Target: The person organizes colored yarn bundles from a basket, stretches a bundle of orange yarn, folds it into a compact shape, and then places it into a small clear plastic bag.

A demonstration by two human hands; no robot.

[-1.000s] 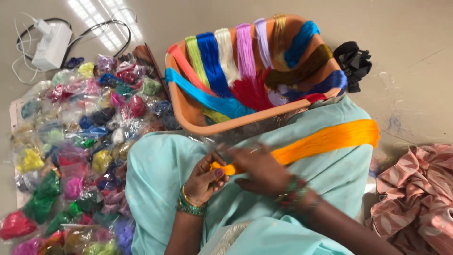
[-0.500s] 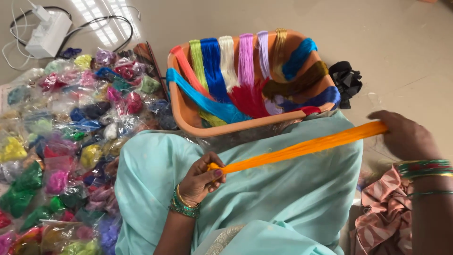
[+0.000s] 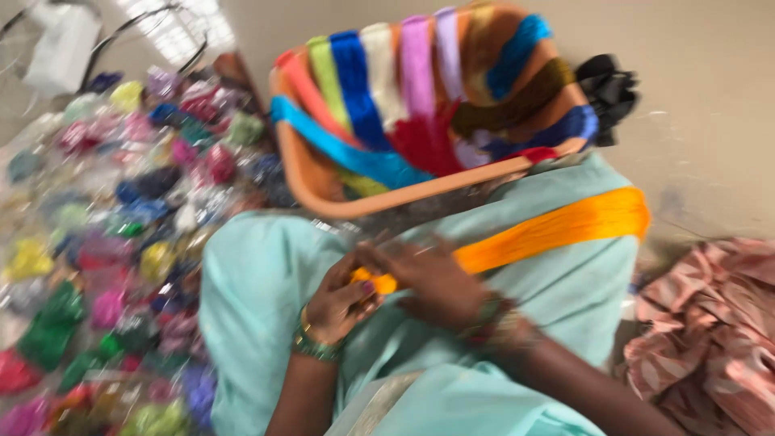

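A long orange skein of thread [image 3: 557,230] lies across my lap, which is covered in pale turquoise cloth [image 3: 258,274]. My left hand [image 3: 339,303] pinches the near end of the skein between its fingers. My right hand [image 3: 432,278] is closed over the skein just beside the left hand, the two hands touching. The far end of the skein folds over at the right edge of my knee. The frame is blurred by motion, so finger detail is unclear.
An orange basket [image 3: 379,202] draped with several coloured skeins stands just beyond my knees. Many small clear bags of coloured thread [image 3: 121,226] cover the floor at left. A black bundle [image 3: 609,89] lies behind the basket, pink patterned cloth [image 3: 710,323] at right, a white box with cables [image 3: 60,48] far left.
Half a second ago my right hand was far out to the right, stretching the orange skein taut. It has come back to my left hand, and the skein lies slack across my lap.
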